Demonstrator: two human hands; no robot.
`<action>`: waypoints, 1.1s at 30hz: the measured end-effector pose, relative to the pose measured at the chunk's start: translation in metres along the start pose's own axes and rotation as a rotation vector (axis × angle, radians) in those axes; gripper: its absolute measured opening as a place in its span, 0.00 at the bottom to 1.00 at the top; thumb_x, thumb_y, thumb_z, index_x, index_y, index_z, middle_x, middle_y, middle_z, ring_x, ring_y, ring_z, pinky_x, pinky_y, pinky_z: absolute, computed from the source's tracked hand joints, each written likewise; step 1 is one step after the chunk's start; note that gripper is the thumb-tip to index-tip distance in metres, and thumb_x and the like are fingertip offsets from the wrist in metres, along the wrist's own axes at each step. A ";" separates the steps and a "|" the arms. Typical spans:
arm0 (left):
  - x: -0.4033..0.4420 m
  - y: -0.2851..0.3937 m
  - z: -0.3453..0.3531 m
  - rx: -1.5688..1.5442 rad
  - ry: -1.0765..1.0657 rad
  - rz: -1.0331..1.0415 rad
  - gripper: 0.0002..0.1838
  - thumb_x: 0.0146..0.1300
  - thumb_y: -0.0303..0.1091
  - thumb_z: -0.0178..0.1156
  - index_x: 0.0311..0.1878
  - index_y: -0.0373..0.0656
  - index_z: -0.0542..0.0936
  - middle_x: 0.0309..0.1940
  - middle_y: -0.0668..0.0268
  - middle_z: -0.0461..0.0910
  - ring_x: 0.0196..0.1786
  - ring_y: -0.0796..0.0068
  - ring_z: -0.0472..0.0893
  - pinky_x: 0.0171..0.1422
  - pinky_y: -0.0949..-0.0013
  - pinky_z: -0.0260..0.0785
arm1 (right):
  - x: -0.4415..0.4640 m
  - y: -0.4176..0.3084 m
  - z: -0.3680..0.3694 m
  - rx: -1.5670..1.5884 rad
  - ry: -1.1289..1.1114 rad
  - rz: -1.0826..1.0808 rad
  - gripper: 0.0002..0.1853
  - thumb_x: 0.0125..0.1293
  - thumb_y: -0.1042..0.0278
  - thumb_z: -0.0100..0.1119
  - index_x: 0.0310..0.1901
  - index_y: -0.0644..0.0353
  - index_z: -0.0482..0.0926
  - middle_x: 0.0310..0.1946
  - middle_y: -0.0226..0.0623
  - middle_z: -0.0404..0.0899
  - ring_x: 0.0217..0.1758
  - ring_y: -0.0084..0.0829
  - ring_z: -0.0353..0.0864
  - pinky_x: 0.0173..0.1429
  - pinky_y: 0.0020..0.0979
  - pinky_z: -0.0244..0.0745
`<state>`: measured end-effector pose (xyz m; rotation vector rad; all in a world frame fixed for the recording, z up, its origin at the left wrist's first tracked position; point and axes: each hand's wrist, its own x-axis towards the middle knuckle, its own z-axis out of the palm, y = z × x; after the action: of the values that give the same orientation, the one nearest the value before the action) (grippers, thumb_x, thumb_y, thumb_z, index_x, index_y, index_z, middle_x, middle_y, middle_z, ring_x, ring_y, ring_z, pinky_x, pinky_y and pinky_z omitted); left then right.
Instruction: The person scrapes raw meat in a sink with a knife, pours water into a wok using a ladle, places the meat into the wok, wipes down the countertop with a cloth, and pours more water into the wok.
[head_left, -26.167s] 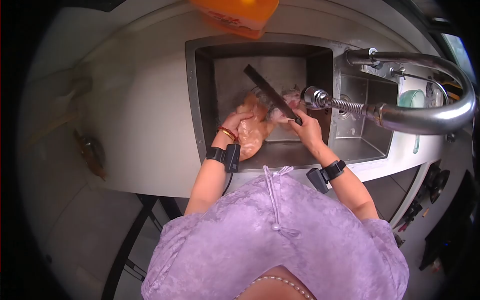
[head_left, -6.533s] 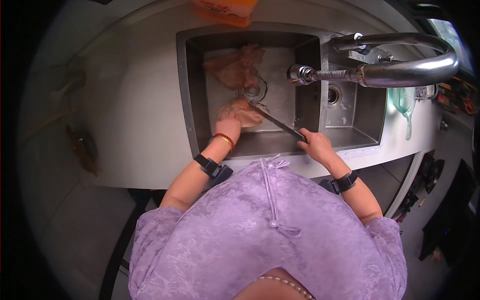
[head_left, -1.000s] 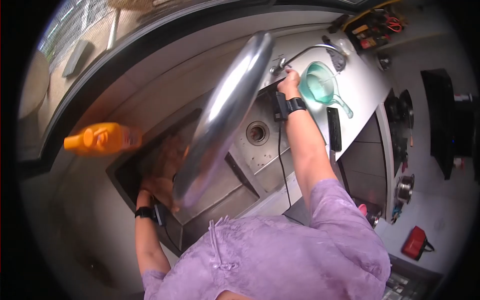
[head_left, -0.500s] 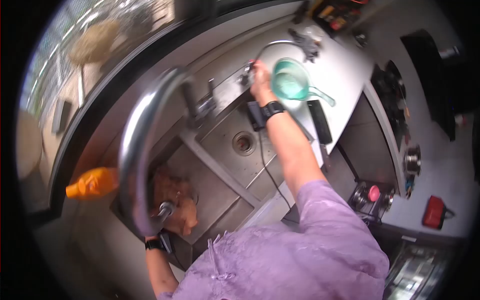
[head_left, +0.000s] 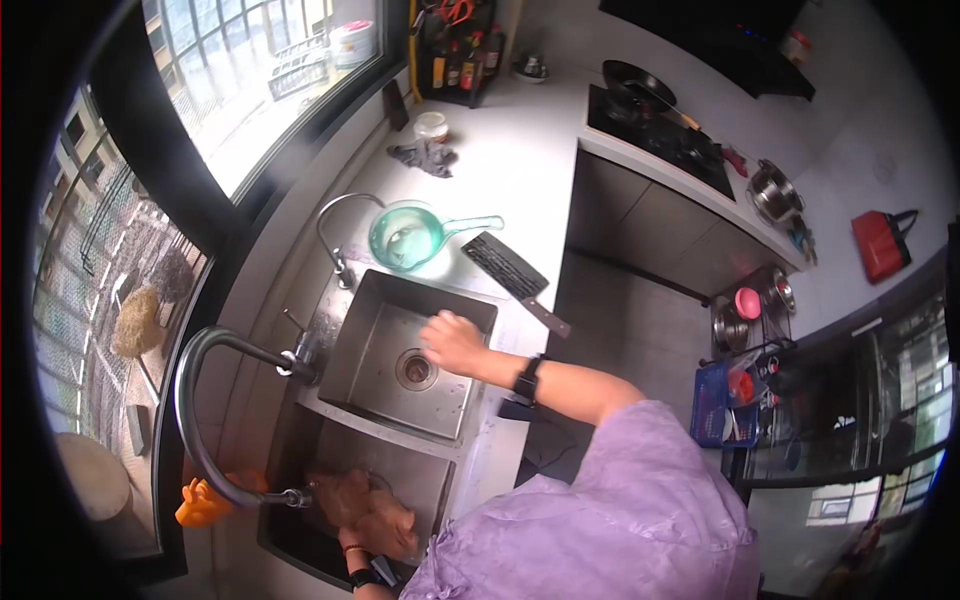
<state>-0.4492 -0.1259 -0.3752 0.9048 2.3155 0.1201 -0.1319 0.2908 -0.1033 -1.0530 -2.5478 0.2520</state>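
Note:
My right hand [head_left: 452,342] hangs over the right sink basin [head_left: 375,300], near its drain, fingers curled in and nothing visible in them. Down in the left sink basin [head_left: 425,455] lies pinkish raw meat [head_left: 375,510] that looks like a chicken. My left hand [head_left: 352,538] is at the near end of the meat, touching it; its fingers blend into the meat and are hidden. A tall curved faucet [head_left: 187,385] arches over the left side, its spout end close above the meat.
On the counter beyond the sink stand a green ladle-like dipper [head_left: 405,237], a cleaver [head_left: 505,265], a grey cloth [head_left: 425,157] and a small thin tap [head_left: 342,268]. An orange bottle-like object [head_left: 205,500] sits left of the faucet. The stove [head_left: 665,145] is at the far right.
My right hand has come back from the fittings behind the sink to above the right basin. My left hand stays at the left basin. The view has swung and turned.

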 end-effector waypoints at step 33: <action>-0.048 0.334 -0.110 -0.066 0.783 -0.096 0.21 0.51 0.47 0.57 0.40 0.39 0.76 0.41 0.54 0.74 0.49 0.54 0.69 0.53 0.60 0.61 | 0.095 0.227 -0.077 0.008 0.001 -0.161 0.29 0.44 0.57 0.61 0.49 0.59 0.66 0.47 0.40 0.65 0.57 0.39 0.58 0.57 0.38 0.59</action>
<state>-0.2950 0.1125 -0.1625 0.7957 3.0367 0.5972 -0.0171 0.5202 -0.0751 -0.8392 -2.6105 0.2180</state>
